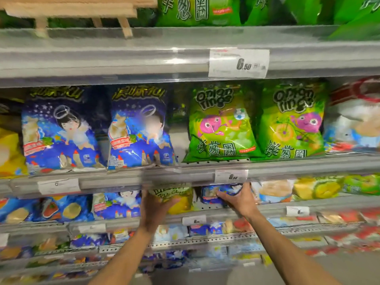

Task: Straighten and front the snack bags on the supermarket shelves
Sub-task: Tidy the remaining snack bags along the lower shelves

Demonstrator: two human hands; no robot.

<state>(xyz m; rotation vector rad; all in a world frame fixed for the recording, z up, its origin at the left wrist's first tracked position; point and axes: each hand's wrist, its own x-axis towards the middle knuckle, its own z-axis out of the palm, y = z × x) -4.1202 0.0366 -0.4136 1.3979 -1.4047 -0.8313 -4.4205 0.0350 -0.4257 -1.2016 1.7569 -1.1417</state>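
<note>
On the shelf below the middle one, my left hand [155, 208] grips a yellow-green snack bag [178, 199] by its left side, thumb across the front. Beside it, my right hand [239, 199] grips a small blue snack bag [216, 192], fingers curled over its right edge. The tops of both bags are hidden behind the grey shelf rail [144, 177]. On the middle shelf stand two blue bags with an angel figure [61, 132] [139, 130] and two green onion-ring bags [222, 126] [292, 124], all upright and facing front.
Another blue angel bag [117, 205] stands left of my left hand. Durian-print yellow bags [316, 187] sit to the right. More green bags [197, 11] fill the top shelf. Price tags [238, 62] [231, 176] hang on the rails. Lower shelves hold several mixed bags.
</note>
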